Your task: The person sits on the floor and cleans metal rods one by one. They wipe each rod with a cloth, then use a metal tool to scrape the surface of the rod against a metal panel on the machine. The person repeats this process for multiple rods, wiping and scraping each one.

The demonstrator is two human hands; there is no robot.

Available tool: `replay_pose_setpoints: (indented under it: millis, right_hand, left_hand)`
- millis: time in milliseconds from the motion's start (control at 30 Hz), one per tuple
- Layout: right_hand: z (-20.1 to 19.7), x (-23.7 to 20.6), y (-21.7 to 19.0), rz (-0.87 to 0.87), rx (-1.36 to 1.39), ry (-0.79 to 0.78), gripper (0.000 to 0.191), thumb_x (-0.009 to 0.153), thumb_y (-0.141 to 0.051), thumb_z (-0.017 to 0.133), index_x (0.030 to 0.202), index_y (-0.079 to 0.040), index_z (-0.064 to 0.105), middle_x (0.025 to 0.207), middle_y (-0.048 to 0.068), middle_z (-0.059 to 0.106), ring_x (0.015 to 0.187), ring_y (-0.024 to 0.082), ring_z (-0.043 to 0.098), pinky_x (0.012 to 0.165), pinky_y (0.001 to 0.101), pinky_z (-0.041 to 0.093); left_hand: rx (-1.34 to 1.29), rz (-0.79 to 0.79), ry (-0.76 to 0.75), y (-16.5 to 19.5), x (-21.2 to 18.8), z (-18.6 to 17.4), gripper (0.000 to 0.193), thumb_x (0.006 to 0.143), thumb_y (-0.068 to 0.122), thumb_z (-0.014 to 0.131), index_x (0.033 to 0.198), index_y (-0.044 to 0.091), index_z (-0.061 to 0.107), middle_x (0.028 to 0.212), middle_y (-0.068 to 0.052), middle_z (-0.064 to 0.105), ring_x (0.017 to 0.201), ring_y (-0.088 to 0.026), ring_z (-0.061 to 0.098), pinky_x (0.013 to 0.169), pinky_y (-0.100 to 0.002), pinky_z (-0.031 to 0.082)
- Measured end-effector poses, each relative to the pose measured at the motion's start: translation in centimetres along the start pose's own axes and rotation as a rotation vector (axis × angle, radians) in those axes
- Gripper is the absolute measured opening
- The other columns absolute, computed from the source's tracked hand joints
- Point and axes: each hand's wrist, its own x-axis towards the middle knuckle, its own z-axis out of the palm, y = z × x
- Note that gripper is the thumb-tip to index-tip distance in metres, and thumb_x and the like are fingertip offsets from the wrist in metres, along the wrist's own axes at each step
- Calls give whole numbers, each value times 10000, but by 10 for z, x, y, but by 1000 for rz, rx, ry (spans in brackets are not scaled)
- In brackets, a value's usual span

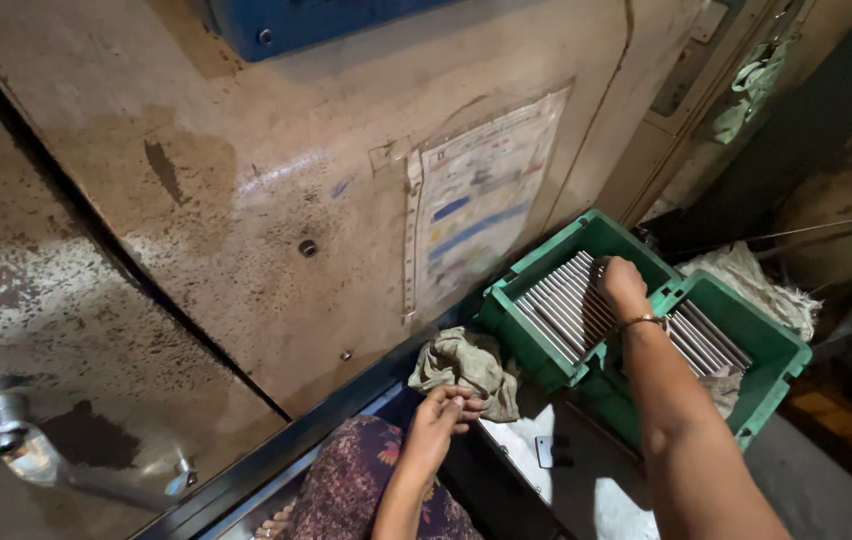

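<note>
- Left hand [443, 412] is nearest, fingers curled loosely, fingertips touching a crumpled rag [466, 365]; it grips nothing.
- Right hand [621, 285] is closed on the metal rods [558, 305] in the left of 2 green crates [531, 335].
- More rods lie in the right crate [771, 350].

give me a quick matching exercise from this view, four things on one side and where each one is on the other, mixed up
Things:
1. right hand
2. left hand
3. crumpled rag
4. printed sheet

Places:
A. stuck on the big metal panel
B. on the metal rods in the nearer green crate
C. low down, just above the patterned cloth
D. lying beside the crate, by the left hand

Pairs: 1-B, 2-C, 3-D, 4-A
</note>
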Motion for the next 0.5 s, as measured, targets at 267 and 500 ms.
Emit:
replay_pose_setpoints:
  millis: [267,500]
  right_hand:
    - [-5,-7,-2,-49,-59,-36,297,946,-257,600,1177,-170,766,1205,229,716,1140,447,663,962,529,544]
    - [-8,-37,-33,-250,110,195,601,827,-57,593,1413,-187,630,1532,255,477,1281,495,533,1004,552,476]
  left_hand:
    - [-56,37,38,3,-3,-6,201,1028,193,523,1139,65,630,1036,-68,768,914,-142,714,787,-276,533]
    - [-87,127,89,5,-5,-8,187,1032,158,522,1126,58,649,1013,-62,762,921,-143,726,787,-269,532]
